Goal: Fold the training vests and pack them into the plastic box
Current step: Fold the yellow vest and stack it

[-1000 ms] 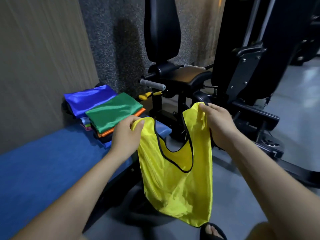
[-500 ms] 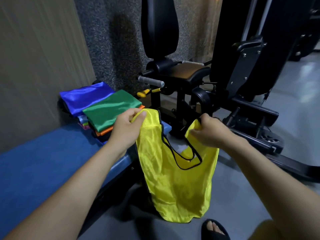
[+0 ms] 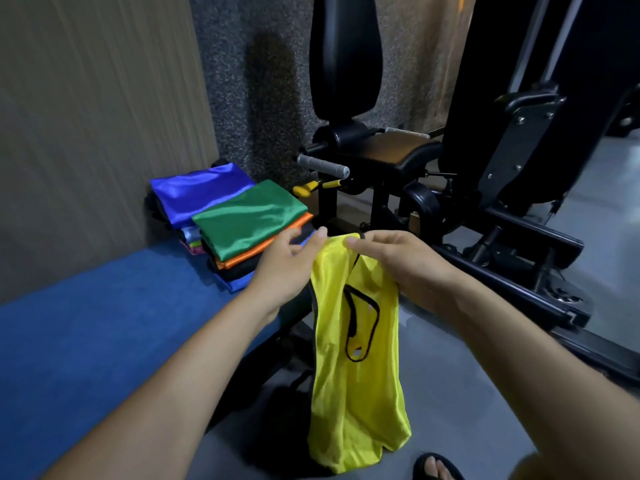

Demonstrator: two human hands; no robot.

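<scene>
Grip: my left hand (image 3: 287, 268) and right hand (image 3: 398, 261) pinch the yellow vest (image 3: 349, 375) top.
Risk: slick fabric slips, the fold opens.

Dim indoor light — brighter floor (image 3: 595, 188) at right, wide-angle bending, soft edge blur.

A thin yellow vest (image 3: 356, 368) of slick, faintly shiny mesh cloth with black binding hangs between both hands. Beyond the left hand (image 3: 287, 268), folded vests (image 3: 242, 220) in green, blue and orange gleam like satin. Under the left forearm, a bench (image 3: 104, 323) has matt, napped blue cloth. Beyond the right hand (image 3: 405, 261), a gym machine (image 3: 408, 157) shows smooth black padding and painted metal.
</scene>
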